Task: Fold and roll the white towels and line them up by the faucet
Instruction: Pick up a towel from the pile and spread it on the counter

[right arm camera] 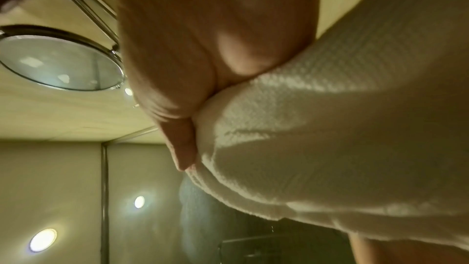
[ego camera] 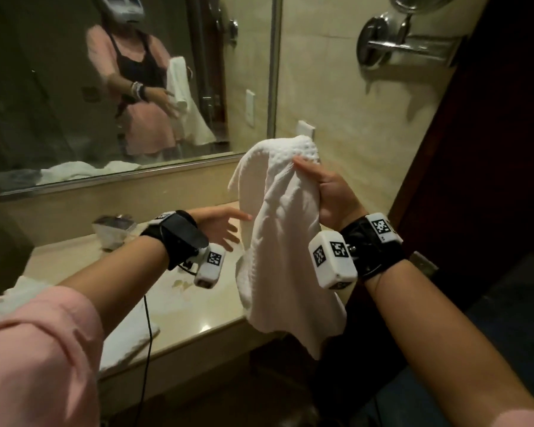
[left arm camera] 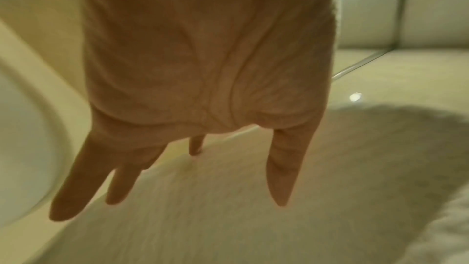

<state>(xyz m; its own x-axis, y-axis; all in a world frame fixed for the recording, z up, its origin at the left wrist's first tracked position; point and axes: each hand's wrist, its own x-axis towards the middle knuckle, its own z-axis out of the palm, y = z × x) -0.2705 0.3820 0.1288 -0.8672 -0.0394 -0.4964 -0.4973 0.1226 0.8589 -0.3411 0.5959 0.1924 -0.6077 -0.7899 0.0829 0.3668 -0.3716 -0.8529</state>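
A white waffle-weave towel (ego camera: pixel 278 241) hangs in the air over the counter's right end. My right hand (ego camera: pixel 324 192) grips its bunched top, thumb pressed on the cloth (right arm camera: pixel 317 138). My left hand (ego camera: pixel 222 224) is open, fingers straight and spread (left arm camera: pixel 83 178), just left of the hanging towel; whether a fingertip touches it I cannot tell. Another white towel (ego camera: pixel 127 337) lies flat on the counter's near left, partly hidden by my left arm. The faucet is not clearly in view.
The beige stone counter (ego camera: pixel 198 306) runs under a wall mirror (ego camera: pixel 105 87); a sink basin's rim (left arm camera: pixel 30 127) curves at the left. A shiny dish (ego camera: pixel 114 229) sits at the counter's back. A chrome bracket with a round mirror (ego camera: pixel 392 41) juts from the right wall.
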